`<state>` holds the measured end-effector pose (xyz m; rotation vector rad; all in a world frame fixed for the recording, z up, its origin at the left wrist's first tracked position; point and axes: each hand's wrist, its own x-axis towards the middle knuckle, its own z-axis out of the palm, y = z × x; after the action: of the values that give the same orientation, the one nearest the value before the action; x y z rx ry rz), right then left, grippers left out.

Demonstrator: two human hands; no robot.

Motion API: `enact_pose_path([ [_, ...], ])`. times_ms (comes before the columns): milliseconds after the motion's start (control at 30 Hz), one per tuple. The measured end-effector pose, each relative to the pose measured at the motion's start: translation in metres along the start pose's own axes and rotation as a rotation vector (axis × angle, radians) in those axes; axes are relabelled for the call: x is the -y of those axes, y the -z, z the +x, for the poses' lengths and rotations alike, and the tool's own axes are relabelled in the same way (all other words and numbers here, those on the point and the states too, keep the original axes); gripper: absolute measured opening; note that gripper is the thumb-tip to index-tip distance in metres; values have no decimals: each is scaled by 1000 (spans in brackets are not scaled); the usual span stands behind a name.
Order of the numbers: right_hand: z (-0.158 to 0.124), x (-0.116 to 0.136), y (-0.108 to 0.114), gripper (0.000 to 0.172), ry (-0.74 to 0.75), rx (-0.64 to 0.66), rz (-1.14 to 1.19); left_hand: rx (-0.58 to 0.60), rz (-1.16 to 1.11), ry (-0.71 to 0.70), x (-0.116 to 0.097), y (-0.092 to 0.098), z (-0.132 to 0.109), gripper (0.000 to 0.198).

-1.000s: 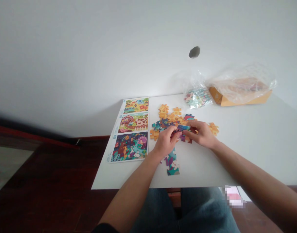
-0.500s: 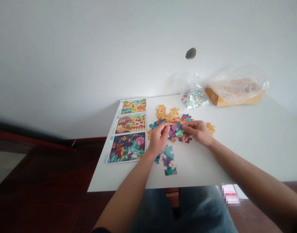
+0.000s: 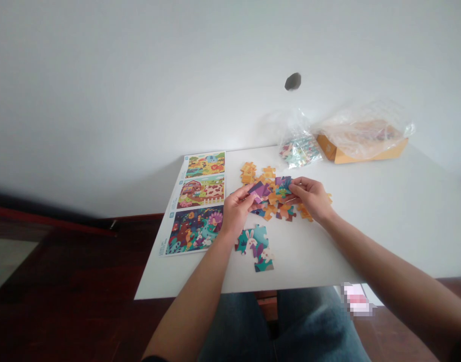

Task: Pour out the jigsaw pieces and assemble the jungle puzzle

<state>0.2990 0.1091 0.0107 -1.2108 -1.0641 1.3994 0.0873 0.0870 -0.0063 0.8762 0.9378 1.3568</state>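
Between the thumb and fingers of my left hand (image 3: 238, 207) is a purple puzzle piece (image 3: 258, 193), tilted up above the pile. My right hand (image 3: 308, 197) pinches a blue and teal puzzle piece (image 3: 282, 185) by its right edge. The two held pieces are close together; I cannot tell whether they touch. Below them lies a heap of loose puzzle pieces (image 3: 268, 172), many with orange backs up. Nearer the front edge, several joined pieces (image 3: 261, 250) form a part picture with white rabbits.
A sheet with three printed pictures (image 3: 201, 193) lies on the left of the white table (image 3: 369, 221). Toward the wall stand a clear bag of puzzle pieces (image 3: 300, 151) and an orange box (image 3: 369, 155) with clear plastic over it.
My hands have drawn slightly apart and lifted. The purple piece and the blue and teal piece now show more of their printed faces. The joined rabbit pieces are less covered.
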Motion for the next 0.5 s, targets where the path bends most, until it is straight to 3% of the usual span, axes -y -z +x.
enact_pose_path([
  [200,-2,-3,-2,37,27,42,-80,-25,-29,34,-1,-1,1,47],
  [500,1,-7,0,37,35,57,-105,79,7,99,-1,0,-2,52],
])
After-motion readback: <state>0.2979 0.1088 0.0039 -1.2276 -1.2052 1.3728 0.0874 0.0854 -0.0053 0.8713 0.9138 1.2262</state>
